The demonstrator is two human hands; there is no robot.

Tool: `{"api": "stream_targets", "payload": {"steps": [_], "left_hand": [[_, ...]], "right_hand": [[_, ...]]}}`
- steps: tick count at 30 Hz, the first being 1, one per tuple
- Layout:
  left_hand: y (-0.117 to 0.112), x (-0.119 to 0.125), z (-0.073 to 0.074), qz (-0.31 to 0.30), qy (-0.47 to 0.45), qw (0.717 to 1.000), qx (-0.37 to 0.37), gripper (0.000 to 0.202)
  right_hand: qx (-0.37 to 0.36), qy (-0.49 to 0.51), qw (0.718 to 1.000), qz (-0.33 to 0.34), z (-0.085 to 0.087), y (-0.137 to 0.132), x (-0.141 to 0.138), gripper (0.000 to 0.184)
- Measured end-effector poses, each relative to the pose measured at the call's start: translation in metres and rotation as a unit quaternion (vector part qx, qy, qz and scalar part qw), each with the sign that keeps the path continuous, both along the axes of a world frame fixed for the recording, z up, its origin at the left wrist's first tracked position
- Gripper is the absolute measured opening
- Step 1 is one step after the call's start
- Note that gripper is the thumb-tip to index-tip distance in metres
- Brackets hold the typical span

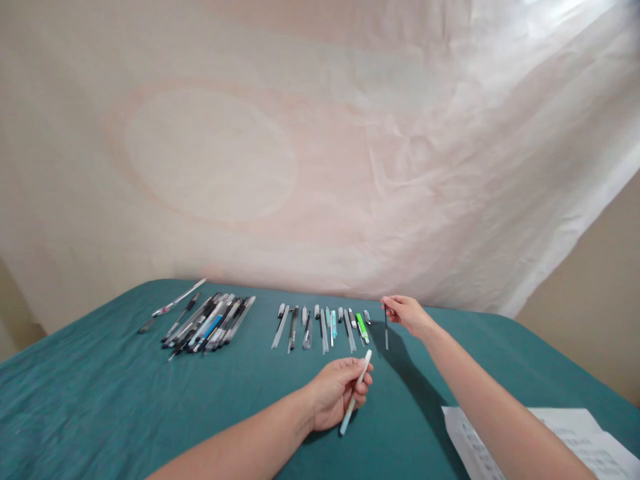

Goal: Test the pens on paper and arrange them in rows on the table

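Observation:
My left hand [343, 393] is closed around a pale pen [354, 395], white at its upper end and light blue at its lower end. It is held slanted above the cloth, near the front of the table. Farther back on the right, my right hand [406, 313] pinches a thin pen refill [387, 332] by its top. The refill hangs almost upright, dark above and greyish below. Just left of that hand lies a row of pen parts and caps, among them a bright green pen barrel [362, 327] and a light blue piece [333, 323].
A heap of pens [213, 323] lies on the left of the green tablecloth [125, 413], with a long white pen-like item [185, 295] beyond it. Printed paper sheets [575, 433] lie at the front right under my right forearm. A pale sheet [320, 147] hangs behind the table.

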State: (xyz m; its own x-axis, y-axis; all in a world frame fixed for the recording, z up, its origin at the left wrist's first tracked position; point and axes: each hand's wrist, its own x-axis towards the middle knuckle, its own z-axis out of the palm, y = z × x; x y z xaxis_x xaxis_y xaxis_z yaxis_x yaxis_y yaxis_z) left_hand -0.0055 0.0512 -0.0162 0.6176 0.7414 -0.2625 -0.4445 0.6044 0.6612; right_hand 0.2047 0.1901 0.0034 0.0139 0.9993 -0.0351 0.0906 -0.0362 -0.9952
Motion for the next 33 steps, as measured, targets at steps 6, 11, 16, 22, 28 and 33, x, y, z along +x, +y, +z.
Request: {"api": "stream_targets", "payload": {"steps": [6, 11, 16, 22, 28, 33], "left_hand": [[0.0, 0.0, 0.002, 0.006, 0.009, 1.0, -0.011, 0.02], [-0.001, 0.001, 0.003, 0.012, -0.003, 1.0, -0.018, 0.018], [-0.001, 0.001, 0.003, 0.027, -0.021, 0.999, -0.017, 0.018], [-0.001, 0.0, 0.012, 0.153, -0.02, 0.985, 0.079, 0.026], [-0.004, 0.002, 0.015, 0.18, 0.004, 0.976, 0.123, 0.028], [-0.004, 0.003, 0.012, 0.189, -0.008, 0.972, 0.137, 0.026]], "right_hand": [[-0.066, -0.118, 0.991, -0.015, -0.033, 0.01, -0.015, 0.02], [-0.066, -0.173, 0.982, -0.018, -0.034, 0.012, -0.018, 0.023], [-0.047, -0.2, 0.979, -0.003, -0.024, 0.002, -0.021, 0.024], [-0.022, -0.219, 0.972, 0.088, 0.009, -0.049, -0.031, 0.015], [-0.07, -0.173, 0.919, 0.347, 0.033, -0.123, -0.053, 0.02], [-0.029, -0.161, 0.95, 0.265, 0.027, -0.144, -0.067, 0.026]]}}
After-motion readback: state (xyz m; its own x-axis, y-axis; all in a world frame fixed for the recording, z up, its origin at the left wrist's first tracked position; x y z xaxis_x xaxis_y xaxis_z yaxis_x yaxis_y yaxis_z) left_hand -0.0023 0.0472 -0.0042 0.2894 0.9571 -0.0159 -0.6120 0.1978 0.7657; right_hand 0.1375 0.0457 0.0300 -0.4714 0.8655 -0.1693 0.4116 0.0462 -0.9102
